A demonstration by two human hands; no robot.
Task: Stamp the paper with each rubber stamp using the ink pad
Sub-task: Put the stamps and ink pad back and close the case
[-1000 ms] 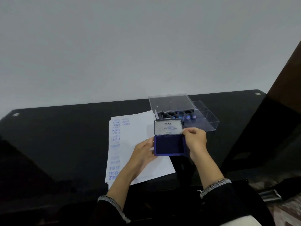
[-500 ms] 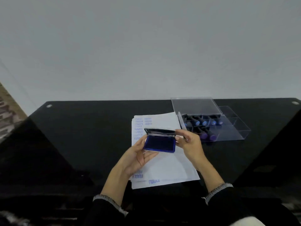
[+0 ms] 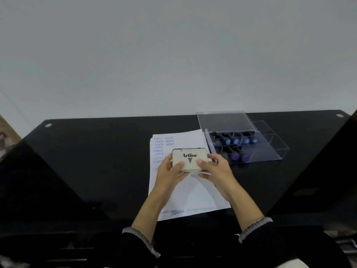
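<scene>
Above the middle of the sheet, the white-lidded, blue-based "Artline" ink pad tin [image 3: 189,160] is held off the surface with its lid down and closed. The left hand [image 3: 169,174] grips its left end, thumb on the lid and fingers curled beneath; the right hand [image 3: 216,171] grips the right end likewise.

Under it lies the white paper sheet [image 3: 190,192], carrying blue "SAMPLE" and "AMENDED" impressions at its far left and "FRAGILE" at the near edge. To the right, just beside the sheet, the clear plastic compartment box [image 3: 270,147] holds the black-handled rubber stamps [image 3: 234,141] with blue and purple ends; its clear lid [image 3: 225,120] lies at the far side. All rest on the black glass table [image 3: 96,151].

Assessment: closing the tin appears to be the step in hand. Recommended: press evenly at both ends until the lid seats, keep the tin level, then set it down off the printed rows to avoid smudging.
</scene>
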